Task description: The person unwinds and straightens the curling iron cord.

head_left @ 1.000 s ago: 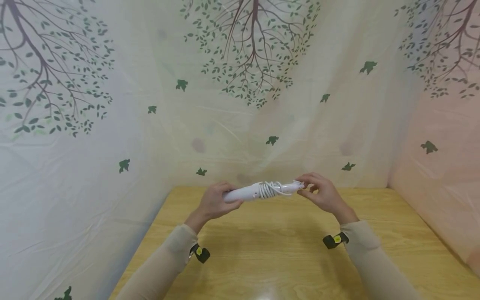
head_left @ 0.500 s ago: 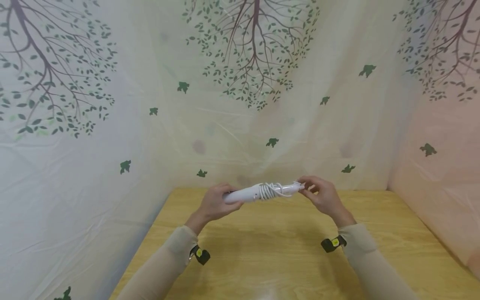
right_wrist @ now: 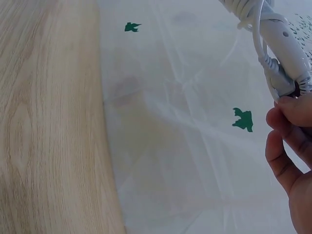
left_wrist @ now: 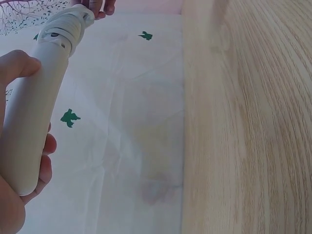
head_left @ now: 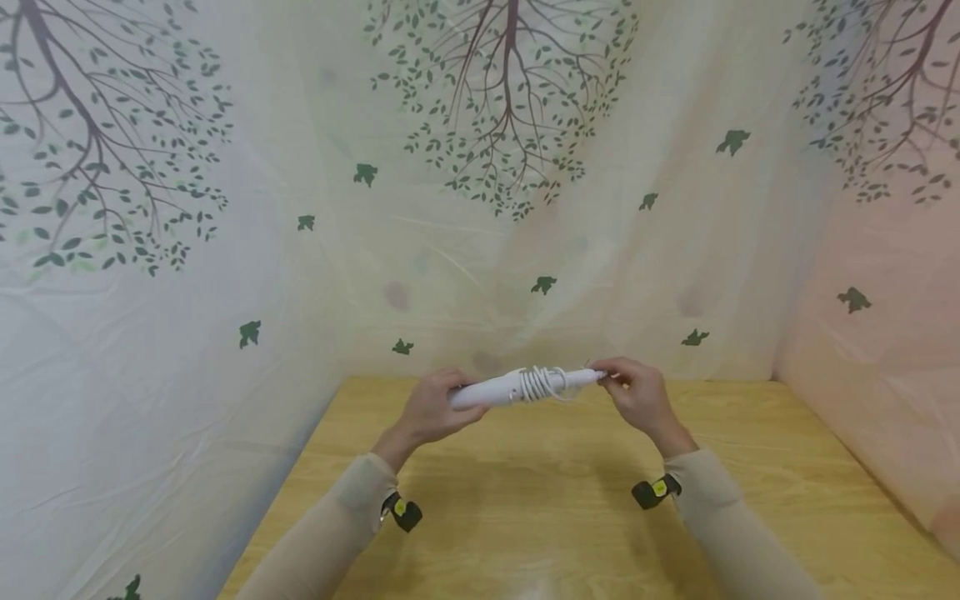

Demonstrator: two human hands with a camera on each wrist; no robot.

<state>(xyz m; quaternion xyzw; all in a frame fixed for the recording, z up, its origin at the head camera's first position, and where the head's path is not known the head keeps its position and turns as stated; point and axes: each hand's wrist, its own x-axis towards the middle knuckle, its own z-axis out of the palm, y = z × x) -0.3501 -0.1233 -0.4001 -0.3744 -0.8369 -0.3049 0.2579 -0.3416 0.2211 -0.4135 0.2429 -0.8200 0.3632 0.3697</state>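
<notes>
White plastic makes up the long, rounded device (head_left: 483,392) held above the table, in the space between the two hands and in front of the back wall. It lies nearly level, its wide end to the person's left and its narrow end, a little higher, to the right. The left hand (head_left: 431,408) is wrapped around the wide end, thumb along the upper side and fingers underneath, as the left wrist view confirms. A white cord (head_left: 536,384) is wound in several coils around the middle of the device. In the right wrist view a run of it leads down to a plug (right_wrist: 282,80) lying against the narrow end. There the right hand (head_left: 641,396) has thumb and forefinger closed in a narrow pinch; whether they grip the plug alone or the device's tip as well, I cannot tell. Both forearms wear beige sleeves (head_left: 720,492), and a small black camera (head_left: 405,512) with a yellow mark is strapped at each wrist. Beneath is a wood-grain table (head_left: 525,500). Pale, creased sheeting (head_left: 450,250) surrounds it, printed with leafy branches (head_left: 510,100) spreading downward and dark green bird-like shapes (head_left: 543,285).
</notes>
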